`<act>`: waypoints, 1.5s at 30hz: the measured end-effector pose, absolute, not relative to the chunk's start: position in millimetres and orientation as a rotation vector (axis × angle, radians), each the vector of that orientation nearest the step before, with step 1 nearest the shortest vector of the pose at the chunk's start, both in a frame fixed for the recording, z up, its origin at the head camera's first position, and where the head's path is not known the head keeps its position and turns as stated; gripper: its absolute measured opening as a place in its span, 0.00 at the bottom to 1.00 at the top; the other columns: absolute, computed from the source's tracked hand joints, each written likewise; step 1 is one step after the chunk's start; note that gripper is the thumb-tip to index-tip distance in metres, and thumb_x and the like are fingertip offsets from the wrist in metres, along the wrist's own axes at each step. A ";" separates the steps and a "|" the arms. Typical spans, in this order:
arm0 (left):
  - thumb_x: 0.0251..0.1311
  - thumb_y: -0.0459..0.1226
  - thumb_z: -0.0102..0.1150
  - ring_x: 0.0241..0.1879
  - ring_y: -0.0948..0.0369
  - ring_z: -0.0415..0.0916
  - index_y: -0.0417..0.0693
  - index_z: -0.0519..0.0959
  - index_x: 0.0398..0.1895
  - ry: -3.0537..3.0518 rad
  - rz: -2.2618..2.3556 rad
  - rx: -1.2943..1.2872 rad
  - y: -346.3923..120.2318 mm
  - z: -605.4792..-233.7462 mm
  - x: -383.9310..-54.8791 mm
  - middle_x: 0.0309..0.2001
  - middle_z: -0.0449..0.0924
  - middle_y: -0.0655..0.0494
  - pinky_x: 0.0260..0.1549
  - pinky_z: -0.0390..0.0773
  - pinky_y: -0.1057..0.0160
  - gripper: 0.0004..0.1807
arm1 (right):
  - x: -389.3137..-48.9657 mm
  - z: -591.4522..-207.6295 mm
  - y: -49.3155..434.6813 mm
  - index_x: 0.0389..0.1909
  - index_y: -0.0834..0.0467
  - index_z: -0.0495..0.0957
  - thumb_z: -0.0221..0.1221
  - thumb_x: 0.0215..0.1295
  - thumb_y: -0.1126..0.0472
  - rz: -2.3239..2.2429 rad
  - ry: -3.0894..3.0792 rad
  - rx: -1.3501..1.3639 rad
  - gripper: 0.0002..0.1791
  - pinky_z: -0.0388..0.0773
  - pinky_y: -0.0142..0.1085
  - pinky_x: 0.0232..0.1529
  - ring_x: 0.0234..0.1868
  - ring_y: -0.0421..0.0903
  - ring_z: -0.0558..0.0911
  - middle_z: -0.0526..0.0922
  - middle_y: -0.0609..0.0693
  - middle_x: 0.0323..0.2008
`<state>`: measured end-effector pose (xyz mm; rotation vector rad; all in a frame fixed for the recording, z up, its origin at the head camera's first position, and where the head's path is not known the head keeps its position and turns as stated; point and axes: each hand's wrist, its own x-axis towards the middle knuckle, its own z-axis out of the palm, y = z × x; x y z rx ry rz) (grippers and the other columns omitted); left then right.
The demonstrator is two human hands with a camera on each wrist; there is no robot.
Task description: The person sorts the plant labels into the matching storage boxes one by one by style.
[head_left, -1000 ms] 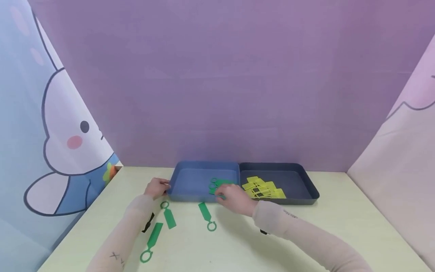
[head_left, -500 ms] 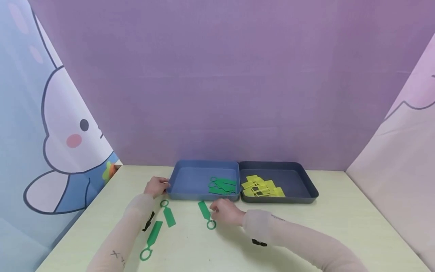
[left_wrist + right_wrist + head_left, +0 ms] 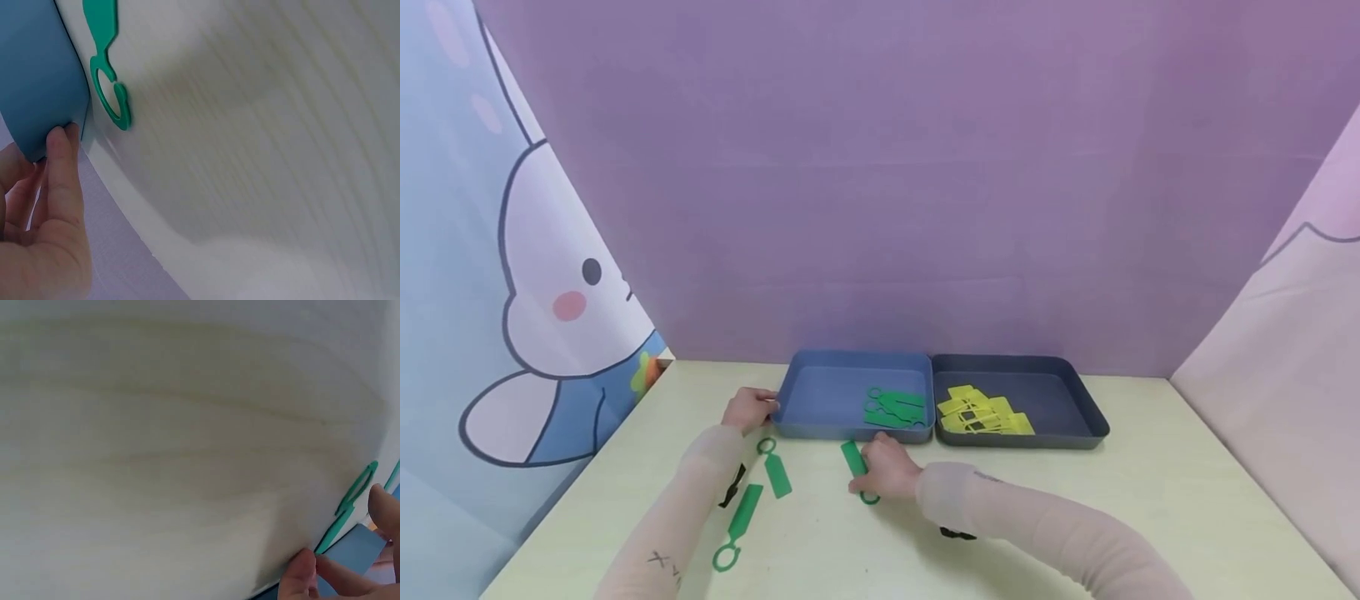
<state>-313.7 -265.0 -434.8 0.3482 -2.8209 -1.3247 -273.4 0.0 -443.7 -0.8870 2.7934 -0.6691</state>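
My left hand (image 3: pixel 749 410) grips the left edge of the blue tray (image 3: pixel 823 432), which shows in the left wrist view as a blue wall (image 3: pixel 44 81) between thumb and fingers. With thumb and fingers apart, my right hand (image 3: pixel 891 468) is over a flat green ring tag (image 3: pixel 853 459), partly hiding it. In the right wrist view fingertips (image 3: pixel 303 565) touch the end of that tag (image 3: pixel 335 528), and the thumb stands away from it. Two more green tags, one nearer the tray (image 3: pixel 778 475) and one farther forward (image 3: pixel 743 512), lie at left.
Several green tags (image 3: pixel 898 406) lie in the blue tray's right part. Against its right side stands a dark grey tray (image 3: pixel 1060 400) with several yellow tags (image 3: pixel 981 412) in it. A purple cloth (image 3: pixel 887 208) rises behind the pale table (image 3: pixel 1075 500).
My right hand has moved from the blue tray, where a green tag came to lie on the others, forward and left onto the tag on the table. The left hand stays at the tray.
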 end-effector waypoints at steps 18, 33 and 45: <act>0.61 0.34 0.51 0.28 0.63 0.78 0.35 0.75 0.53 -2.814 -1.294 0.351 -265.1 -438.2 -318.3 0.48 0.78 0.36 0.30 0.80 0.64 0.18 | -277.7 -451.1 -0.1 0.39 0.61 0.83 0.62 0.55 0.60 -0.610 2.866 -0.952 0.12 0.71 0.32 0.38 0.33 0.41 0.70 0.75 0.48 0.32; 0.61 0.34 0.52 0.28 0.62 0.78 0.35 0.75 0.53 -2.816 -1.314 0.361 -264.2 -438.3 -315.9 0.48 0.78 0.36 0.31 0.80 0.63 0.18 | -284.9 -448.5 6.4 0.37 0.60 0.83 0.63 0.51 0.62 -0.614 2.814 -1.011 0.11 0.76 0.32 0.39 0.36 0.42 0.79 0.83 0.49 0.33; 0.62 0.34 0.51 0.24 0.64 0.76 0.35 0.75 0.53 -2.818 -1.299 0.361 -262.3 -434.3 -314.8 0.45 0.79 0.38 0.29 0.77 0.63 0.18 | -298.5 -444.2 17.1 0.33 0.56 0.84 0.68 0.47 0.59 -0.641 2.638 -1.081 0.10 0.73 0.24 0.32 0.27 0.32 0.76 0.83 0.41 0.28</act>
